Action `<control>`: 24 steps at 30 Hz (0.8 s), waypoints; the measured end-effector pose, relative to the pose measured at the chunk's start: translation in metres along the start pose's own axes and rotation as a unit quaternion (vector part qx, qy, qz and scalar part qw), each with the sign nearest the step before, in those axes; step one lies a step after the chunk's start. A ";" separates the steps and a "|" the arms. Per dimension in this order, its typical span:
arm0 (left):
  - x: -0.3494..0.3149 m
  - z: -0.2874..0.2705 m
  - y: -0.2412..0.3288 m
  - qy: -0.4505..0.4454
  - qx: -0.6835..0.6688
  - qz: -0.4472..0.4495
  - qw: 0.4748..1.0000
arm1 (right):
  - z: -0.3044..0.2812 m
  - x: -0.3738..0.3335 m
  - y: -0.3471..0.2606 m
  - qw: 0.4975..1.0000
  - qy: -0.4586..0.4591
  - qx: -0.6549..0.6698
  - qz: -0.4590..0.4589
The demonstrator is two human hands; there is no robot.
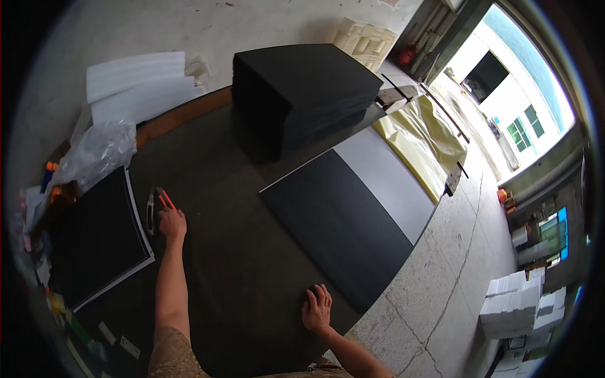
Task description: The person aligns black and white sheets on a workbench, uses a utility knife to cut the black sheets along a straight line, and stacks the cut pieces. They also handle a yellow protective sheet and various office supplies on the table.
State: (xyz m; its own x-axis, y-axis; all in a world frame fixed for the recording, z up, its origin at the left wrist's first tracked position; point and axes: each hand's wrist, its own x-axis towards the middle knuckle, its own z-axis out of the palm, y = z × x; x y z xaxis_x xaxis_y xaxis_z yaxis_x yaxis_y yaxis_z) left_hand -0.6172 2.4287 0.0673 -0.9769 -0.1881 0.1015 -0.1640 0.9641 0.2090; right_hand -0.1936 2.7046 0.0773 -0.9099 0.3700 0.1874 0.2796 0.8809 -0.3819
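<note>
My left hand (172, 222) is closed around a slim red-orange tool (166, 199), whose exact kind I cannot make out, at the left of the dark table (220, 252). Just beside it lies a utility knife (150, 214) with a greyish handle. Fingers loosely spread, my right hand (317, 309) rests on the tabletop near its front right edge, holding nothing. Beyond that hand lies a wide black sheet (340, 227), with a pale grey-white area (387, 179) along its far right side.
A tall stack of black sheets (309, 72) stands at the table's far side. Yellow film (416, 145) hangs at the right end between metal brackets. To the left are black sheets with white edges (94, 239), clear plastic (101, 154) and white foam sheets (142, 82).
</note>
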 end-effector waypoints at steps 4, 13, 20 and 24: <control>-0.019 -0.002 0.002 -0.010 -0.034 -0.028 0.999 | -0.001 -0.001 0.002 1.000 0.000 0.010 0.004; -0.290 -0.086 0.128 -0.107 -0.263 0.190 0.940 | -0.020 0.015 0.015 0.948 -0.006 0.304 0.094; -0.430 -0.095 0.229 -0.174 -0.222 0.294 0.913 | -0.047 0.057 0.083 0.648 -0.202 0.680 0.277; -0.457 -0.096 0.280 -0.205 -0.349 0.169 0.899 | -0.102 0.081 0.176 0.590 -0.171 0.725 0.310</control>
State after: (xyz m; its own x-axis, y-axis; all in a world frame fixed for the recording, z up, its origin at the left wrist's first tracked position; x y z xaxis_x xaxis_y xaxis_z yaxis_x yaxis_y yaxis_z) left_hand -0.2033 2.7666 0.1726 -0.9466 0.3161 -0.0643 0.1369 0.5742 0.8072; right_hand -0.1862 2.9197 0.1179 -0.8481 0.1882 -0.4952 0.2615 -0.6641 -0.7004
